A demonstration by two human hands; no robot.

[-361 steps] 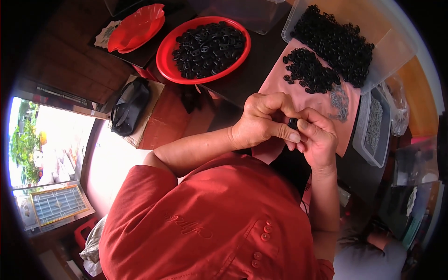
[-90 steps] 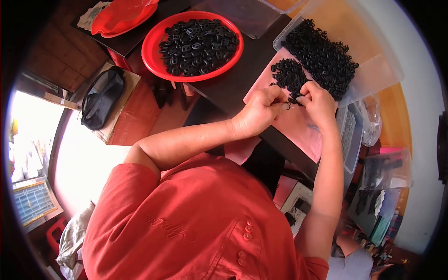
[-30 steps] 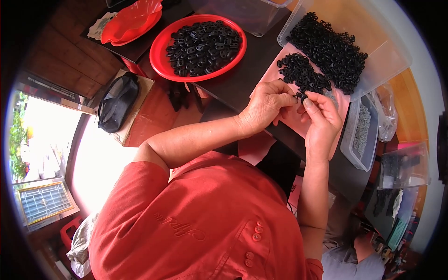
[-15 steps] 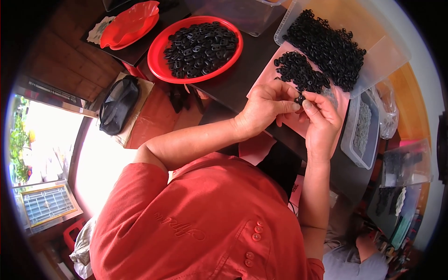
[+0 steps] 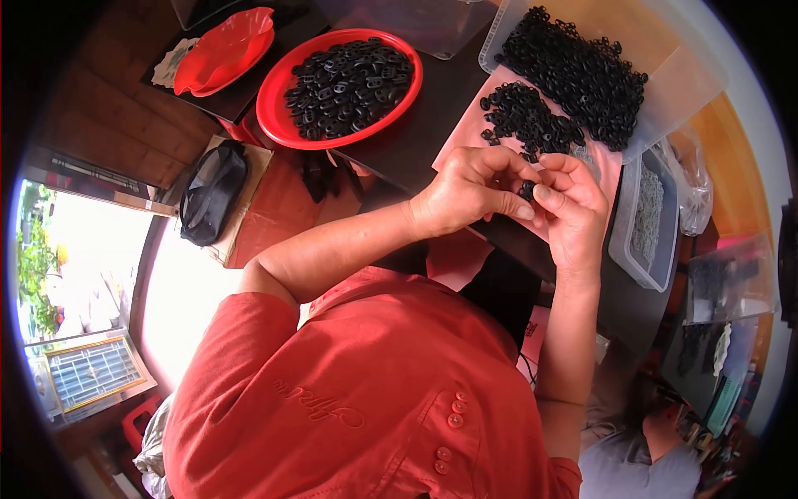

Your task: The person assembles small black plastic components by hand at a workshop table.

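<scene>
A small black plastic piece [image 5: 526,190] is pinched between my two hands, over the near part of a pink sheet [image 5: 459,137]. My left hand [image 5: 472,193] grips it with thumb and forefinger. From the other side, my right hand [image 5: 572,202] holds it with bent fingertips; its exact shape is partly covered by the fingers. Just beyond my hands lies a loose heap of small black pieces [image 5: 532,115] on the sheet. Behind that, a clear plastic bin [image 5: 677,100] lies with many more black pieces [image 5: 594,79] spilling toward its near edge.
At the left stands a round red tray [image 5: 274,116] heaped with black two-holed pieces [image 5: 349,90]. A clear tub [image 5: 658,274] of thin metal parts [image 5: 648,212] sits right of my right hand. Further left are a red wavy dish [image 5: 224,51] and a black bag [image 5: 214,191] on a carton.
My hands have shifted slightly downward, and the fingers have turned the small black piece between them. The whole view has tilted a little.
</scene>
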